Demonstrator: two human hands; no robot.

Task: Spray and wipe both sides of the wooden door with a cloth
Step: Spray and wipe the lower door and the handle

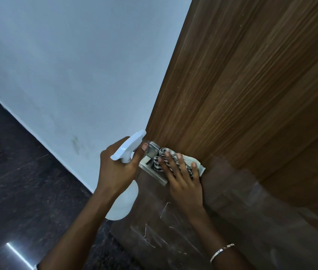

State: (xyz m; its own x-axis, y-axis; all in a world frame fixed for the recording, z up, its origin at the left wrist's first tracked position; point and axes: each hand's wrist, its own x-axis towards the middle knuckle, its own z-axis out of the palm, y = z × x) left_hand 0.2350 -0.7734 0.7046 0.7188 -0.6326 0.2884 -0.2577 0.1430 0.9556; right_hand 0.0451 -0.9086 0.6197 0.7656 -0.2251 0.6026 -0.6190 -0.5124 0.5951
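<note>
The left hand (115, 169) is wrapped round the white spray bottle (129, 146), the right hand (184, 185) has flat fingers pushing the striped cloth (198, 166) on the wooden door (251, 94) just beside the metal handle (152, 152), with a pale wall (76, 65) behind

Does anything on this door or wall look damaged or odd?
Yes. Thin pale scratch-like marks cross the wooden door below the handle, where its surface looks cloudy. A dark smudge stains the wall.
</note>
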